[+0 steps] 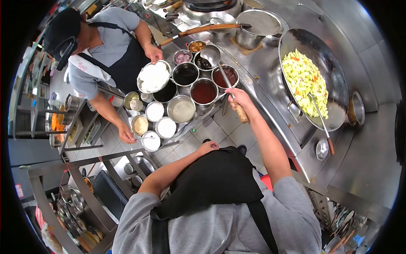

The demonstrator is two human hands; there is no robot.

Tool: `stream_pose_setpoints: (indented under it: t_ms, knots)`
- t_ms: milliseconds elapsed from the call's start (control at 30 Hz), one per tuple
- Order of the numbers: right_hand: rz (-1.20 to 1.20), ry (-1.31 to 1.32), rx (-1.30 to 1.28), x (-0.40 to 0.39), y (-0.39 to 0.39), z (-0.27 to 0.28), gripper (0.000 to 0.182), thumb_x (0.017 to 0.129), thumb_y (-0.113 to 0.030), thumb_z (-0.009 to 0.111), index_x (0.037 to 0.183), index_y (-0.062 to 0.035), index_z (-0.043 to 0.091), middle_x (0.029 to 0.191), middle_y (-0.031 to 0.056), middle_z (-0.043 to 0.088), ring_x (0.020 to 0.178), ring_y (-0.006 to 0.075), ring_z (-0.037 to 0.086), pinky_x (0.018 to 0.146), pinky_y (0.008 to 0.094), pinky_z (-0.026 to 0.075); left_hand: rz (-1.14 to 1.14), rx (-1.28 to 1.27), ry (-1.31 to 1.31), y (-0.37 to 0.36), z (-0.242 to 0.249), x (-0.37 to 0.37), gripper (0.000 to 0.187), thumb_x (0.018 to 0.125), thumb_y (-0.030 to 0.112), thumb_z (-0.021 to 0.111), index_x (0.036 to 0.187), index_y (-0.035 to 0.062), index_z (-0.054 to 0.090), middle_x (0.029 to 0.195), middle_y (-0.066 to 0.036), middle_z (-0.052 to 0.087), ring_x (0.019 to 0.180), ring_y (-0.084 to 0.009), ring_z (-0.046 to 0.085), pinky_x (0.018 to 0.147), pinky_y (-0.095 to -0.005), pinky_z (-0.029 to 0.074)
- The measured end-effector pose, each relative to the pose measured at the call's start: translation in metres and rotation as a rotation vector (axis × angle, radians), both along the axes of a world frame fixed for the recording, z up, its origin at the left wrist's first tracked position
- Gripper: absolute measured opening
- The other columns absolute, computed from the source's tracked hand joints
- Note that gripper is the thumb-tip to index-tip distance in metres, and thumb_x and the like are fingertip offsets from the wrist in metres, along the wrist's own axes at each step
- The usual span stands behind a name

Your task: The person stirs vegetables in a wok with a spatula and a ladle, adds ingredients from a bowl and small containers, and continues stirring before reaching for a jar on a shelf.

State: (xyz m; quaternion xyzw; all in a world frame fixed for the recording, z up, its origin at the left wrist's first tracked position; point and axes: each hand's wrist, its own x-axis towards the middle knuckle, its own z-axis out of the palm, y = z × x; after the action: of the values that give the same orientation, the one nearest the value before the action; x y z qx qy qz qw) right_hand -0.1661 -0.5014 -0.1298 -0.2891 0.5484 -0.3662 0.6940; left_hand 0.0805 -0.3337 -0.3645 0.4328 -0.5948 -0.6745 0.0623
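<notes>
My right hand (240, 98) is closed around a ladle (229, 77) with a wooden handle end. The ladle's metal bowl hangs over a group of round steel containers, near one of dark sauce (204, 63). Close below the ladle are pots of red-brown sauce (204, 92) and dark red sauce (224, 77). My left hand (207, 147) rests low beside my black apron (215, 178), fingers curled; whatever they may hold is hidden. To the right, a large wok (336, 80) holds chopped yellow-green vegetables (304, 80), with a wooden-handled utensil (323, 122) in it.
Across the containers, a co-worker (114, 46) holds a bowl of white food (154, 77) and a small spoon (146, 138) at a white-powder pot (151, 144). A long wooden handle (198, 29) spans the back. A metal shelf rack (76, 178) stands left; a strainer-topped pot (253, 31) sits behind.
</notes>
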Motion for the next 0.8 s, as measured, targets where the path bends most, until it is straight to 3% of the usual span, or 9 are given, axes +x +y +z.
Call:
stream_pose_setpoints:
  t_ms: [67,300,400,500,633,733,800]
  knots:
    - [0.039,0.205,-0.044,0.013,-0.002,-0.002,0.024,0.101,-0.028,0.056,0.108,-0.0055,0.061,0.063,0.0011,0.056,0.043,0.0138,0.05,0.041,0.0305,0.043,-0.001,-0.018,0.006,0.001,-0.007,0.0,0.034,0.09,0.035,0.071,0.107,0.0048,0.072,0.09,-0.011,0.074,0.085,-0.0208,0.07,0.078,-0.0347,0.055]
    - [-0.034,-0.105,0.075,0.017,0.0,0.001,0.021,0.1,-0.027,0.057,0.105,-0.0071,0.06,0.063,0.0002,0.055,0.045,0.0121,0.049,0.041,0.0306,0.043,0.003,-0.042,0.005,0.001,-0.001,-0.001,0.037,0.09,0.035,0.071,0.11,0.0038,0.072,0.092,-0.013,0.074,0.086,-0.0229,0.071,0.079,-0.0358,0.055]
    - [0.003,-0.059,0.071,0.013,-0.006,0.006,0.028,0.104,-0.03,0.054,0.115,-0.0039,0.058,0.064,-0.0016,0.053,0.047,0.0111,0.048,0.042,0.03,0.041,0.011,-0.022,-0.01,0.002,0.004,-0.002,0.037,0.09,0.035,0.071,0.109,0.0036,0.072,0.091,-0.013,0.074,0.086,-0.0226,0.071,0.079,-0.0359,0.055]
    - [-0.001,-0.024,0.101,0.014,-0.009,0.015,0.029,0.105,-0.03,0.054,0.115,-0.0034,0.058,0.064,-0.0023,0.052,0.048,0.0095,0.048,0.043,0.0281,0.041,0.003,-0.035,-0.021,0.001,0.003,-0.003,0.037,0.09,0.036,0.071,0.109,0.0039,0.073,0.091,-0.012,0.074,0.085,-0.0223,0.071,0.079,-0.0357,0.055]
    - [-0.069,-0.263,0.148,0.009,-0.004,0.02,0.03,0.106,-0.031,0.051,0.118,-0.0037,0.057,0.062,-0.004,0.049,0.046,0.0076,0.045,0.04,0.0252,0.037,-0.014,-0.039,-0.041,-0.001,0.011,-0.005,0.039,0.091,0.038,0.07,0.111,0.0046,0.072,0.094,-0.013,0.075,0.088,-0.023,0.071,0.081,-0.0344,0.054]
    - [-0.096,-0.419,0.146,0.003,0.005,0.024,0.029,0.106,-0.03,0.05,0.117,-0.0035,0.057,0.061,-0.0036,0.048,0.045,0.0078,0.045,0.038,0.0244,0.036,-0.02,0.096,-0.086,-0.002,0.035,-0.011,0.041,0.093,0.04,0.068,0.111,0.0041,0.073,0.096,-0.013,0.075,0.092,-0.0238,0.07,0.084,-0.0336,0.053]
    - [-0.096,-0.583,0.132,-0.002,0.004,0.016,0.026,0.106,-0.026,0.05,0.113,-0.0025,0.056,0.06,-0.0016,0.05,0.045,0.0095,0.047,0.039,0.0249,0.039,-0.074,-0.129,0.193,0.002,0.036,-0.014,0.036,0.095,0.038,0.067,0.106,0.0039,0.072,0.092,-0.006,0.072,0.087,-0.0155,0.066,0.081,-0.0302,0.051]
